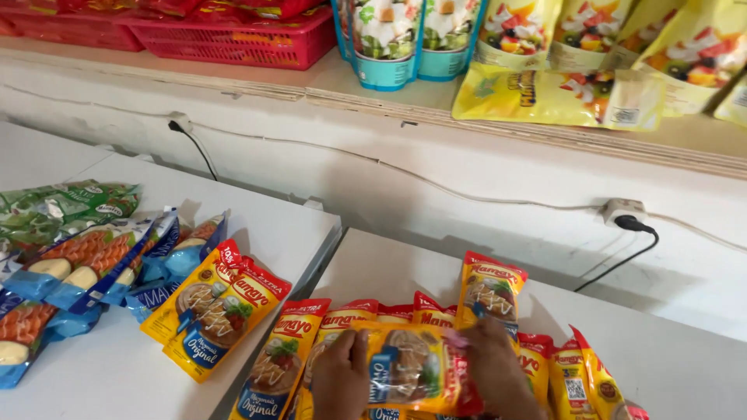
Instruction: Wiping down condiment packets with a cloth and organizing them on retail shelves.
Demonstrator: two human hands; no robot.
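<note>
Leftmost, a loose heap of blue and green plastic food pouches (74, 249) lies on a white table (117, 373), and beside them two yellow and red sauce pouches (218, 307) rest flat at the table's right edge. Across a narrow gap, a second white table (685, 365) carries a row of matching yellow and red pouches (498, 292), overlapping one another, some propped up and some flat.

At the bottom centre, the person's left hand (338, 377) and right hand (498, 369) together hold a clear-wrapped bundle of yellow pouches (412, 365) just above that row. Each hand grips one end, fingers curled closed around the wrapping; the thumbs seem to press into the film, though glare on the plastic makes that hard to confirm.

Judging from the grip, the step in hand looks like pulling the outer wrap apart to free the pouches inside. The next move would call for a firm opposing tug, or a pinch at a seam, while the bundle is kept clear of the pouches beneath.

Behind, a wooden shelf (373, 93) holds red plastic baskets (241, 39), blue pouches (405, 39) and more yellow pouches (560, 97).
</note>
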